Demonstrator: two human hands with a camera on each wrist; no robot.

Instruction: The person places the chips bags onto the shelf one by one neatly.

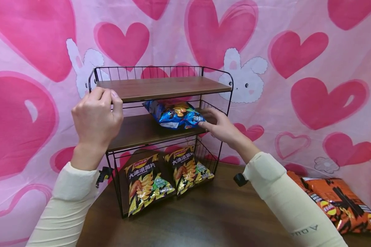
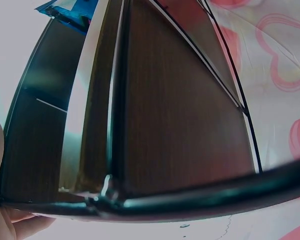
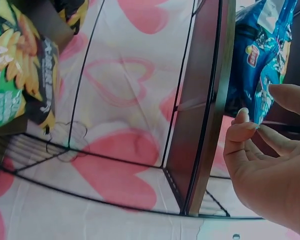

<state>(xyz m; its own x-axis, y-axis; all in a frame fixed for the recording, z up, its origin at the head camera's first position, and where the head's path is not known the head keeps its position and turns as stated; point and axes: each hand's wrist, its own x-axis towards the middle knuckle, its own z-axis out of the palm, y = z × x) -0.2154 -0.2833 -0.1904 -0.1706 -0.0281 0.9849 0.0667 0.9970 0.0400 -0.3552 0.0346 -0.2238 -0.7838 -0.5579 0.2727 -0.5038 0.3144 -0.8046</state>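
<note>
A blue bag of chips (image 1: pixel 180 115) lies tilted on the middle board of a black wire rack with brown shelves (image 1: pixel 160 87). At the bag's right end, my right hand (image 1: pixel 217 125) pinches its corner between thumb and fingers; the right wrist view shows the same corner of the blue bag (image 3: pixel 260 60) between them. My left hand (image 1: pixel 97 111) is curled round the rack's frame at the front left corner of the top shelf. In the left wrist view, fingers (image 2: pixel 27 225) wrap the black frame at the lower left.
Two black-and-yellow chip bags (image 1: pixel 149 181) lean on the rack's bottom level. Orange chip bags (image 1: pixel 337 199) lie at the right of the brown table (image 1: pixel 198 219). Behind the rack hangs a pink cloth (image 1: pixel 173 41) with hearts and rabbits. The top shelf has a low wire rail (image 1: pixel 151 72).
</note>
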